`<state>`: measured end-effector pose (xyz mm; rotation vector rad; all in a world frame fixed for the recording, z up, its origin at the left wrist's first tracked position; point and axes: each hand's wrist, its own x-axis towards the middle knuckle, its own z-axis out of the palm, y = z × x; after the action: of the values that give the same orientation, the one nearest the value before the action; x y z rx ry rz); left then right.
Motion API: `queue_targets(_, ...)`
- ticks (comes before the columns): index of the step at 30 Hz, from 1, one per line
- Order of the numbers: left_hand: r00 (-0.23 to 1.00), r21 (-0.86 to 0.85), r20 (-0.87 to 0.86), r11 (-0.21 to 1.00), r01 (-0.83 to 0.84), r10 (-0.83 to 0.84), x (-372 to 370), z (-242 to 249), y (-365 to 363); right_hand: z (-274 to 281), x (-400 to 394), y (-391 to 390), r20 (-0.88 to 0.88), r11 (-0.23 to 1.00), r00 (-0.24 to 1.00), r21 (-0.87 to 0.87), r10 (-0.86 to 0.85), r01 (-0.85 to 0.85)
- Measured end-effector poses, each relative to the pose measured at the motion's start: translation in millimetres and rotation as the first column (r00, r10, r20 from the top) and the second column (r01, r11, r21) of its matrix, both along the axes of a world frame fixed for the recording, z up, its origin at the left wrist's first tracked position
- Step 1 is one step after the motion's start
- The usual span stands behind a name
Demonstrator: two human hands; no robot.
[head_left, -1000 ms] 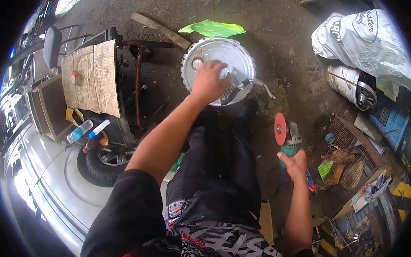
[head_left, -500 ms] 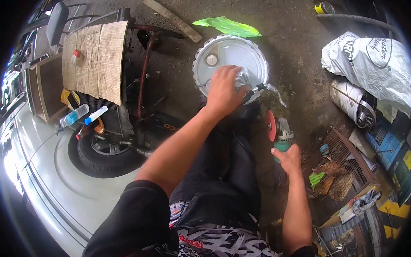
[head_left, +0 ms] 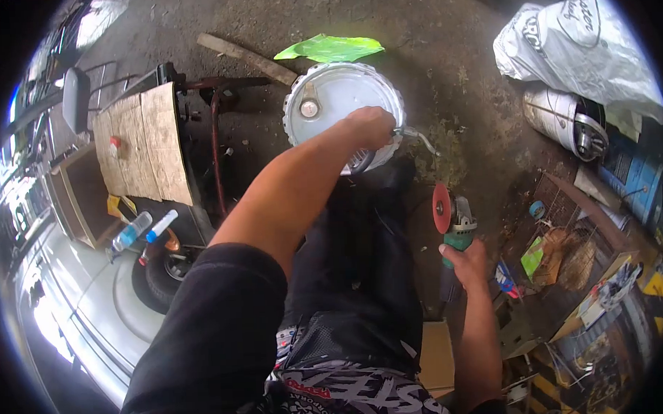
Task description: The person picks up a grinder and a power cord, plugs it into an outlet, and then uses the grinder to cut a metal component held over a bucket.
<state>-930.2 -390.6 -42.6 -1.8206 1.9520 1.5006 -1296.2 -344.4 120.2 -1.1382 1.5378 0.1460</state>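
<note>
My left hand (head_left: 372, 127) is closed over a metal part on top of a white bucket (head_left: 338, 86) with a round lid. A curved silver arm (head_left: 420, 140) of that part sticks out to the right of my fist; the rest is mostly hidden by my fingers. A dark rounded piece (head_left: 360, 161) shows below my wrist at the bucket's near edge. My right hand (head_left: 466, 263) grips the green body of an angle grinder (head_left: 458, 239), its red disc (head_left: 441, 208) upright on the left side, apart from the bucket.
Bright green sheet (head_left: 329, 48) and a wooden plank (head_left: 246, 58) lie beyond the bucket. To the left are cardboard (head_left: 143, 148), bottles (head_left: 133, 230) and a pale car panel (head_left: 93, 288). A white sack (head_left: 574, 49), a white canister (head_left: 558, 119) and a wire cage (head_left: 566, 235) stand right.
My left hand has moved from spread fingers over the metal part to a closed grip on it. The view has shifted; the grinder stays in my right hand, off to the side.
</note>
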Motion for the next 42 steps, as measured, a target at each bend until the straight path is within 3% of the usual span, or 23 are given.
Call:
queue_targets(7, 0.981, -0.124, 0.138, 0.981, 0.150, -0.133, -3.6, 22.1, -5.2, -10.4, -12.7, 5.2, 0.007, 0.999, 1.000, -0.025, -0.029, 0.030)
queue_targets(10, 0.984, -0.183, 0.177, 0.983, 0.033, -0.001, -9.5, 24.9, -5.3, -7.8, -9.6, 7.7, 0.026, 0.997, 0.997, -0.018, -0.075, 0.075)
queue_targets(16, 0.953, -0.214, 0.239, 0.947, 0.240, -0.187, -14.8, 20.6, -14.7, -7.5, -6.8, 7.8, 0.018, 0.995, 0.995, -0.017, -0.094, 0.095)
queue_targets(22, 0.917, -0.156, 0.274, 0.927, 0.341, -0.291, -16.7, 27.0, -22.0, -8.6, -9.5, 5.7, 0.025, 0.992, 0.992, -0.019, -0.124, 0.124)
queue_targets(26, 0.923, -0.076, 0.294, 0.956, 0.282, -0.249, -22.4, 32.8, -24.9, -6.5, -12.6, -0.1, -0.014, 0.994, 0.996, 0.061, -0.086, 0.087)
queue_targets(28, 0.941, -0.074, 0.304, 0.981, 0.180, -0.150, -26.4, 33.2, -23.2, -5.8, -9.3, 1.0, 0.027, 0.993, 0.993, 0.001, -0.116, 0.116)
queue_targets(31, 0.953, -0.035, 0.265, 0.986, 0.162, -0.147, -23.0, 29.3, -21.0, -7.9, -7.5, 10.0, 0.061, 0.980, 0.981, -0.056, -0.187, 0.190)
queue_targets(34, 0.988, 0.069, 0.154, 0.998, -0.002, -0.009, -10.8, 19.1, -19.4, -9.5, -8.0, 11.5, 0.082, 0.979, 0.976, -0.034, -0.200, 0.203)
queue_targets(37, 0.999, 0.055, -0.042, 0.998, -0.029, 0.032, 7.4, 1.5, -12.9, -12.5, -10.8, 15.2, 0.084, 0.978, 0.974, 0.025, -0.209, 0.208)
queue_targets(41, 1.000, 0.069, 0.020, 0.998, -0.002, 0.001, 9.1, 2.1, -6.9, -13.6, -9.9, 14.7, 0.091, 0.989, 0.985, 0.030, -0.149, 0.147)
queue_targets(42, 0.998, 0.067, -0.002, 0.996, -0.063, 0.063, 9.6, 4.1, -6.2, -11.5, -9.0, 12.5, 0.077, 0.992, 0.989, 0.012, -0.125, 0.124)
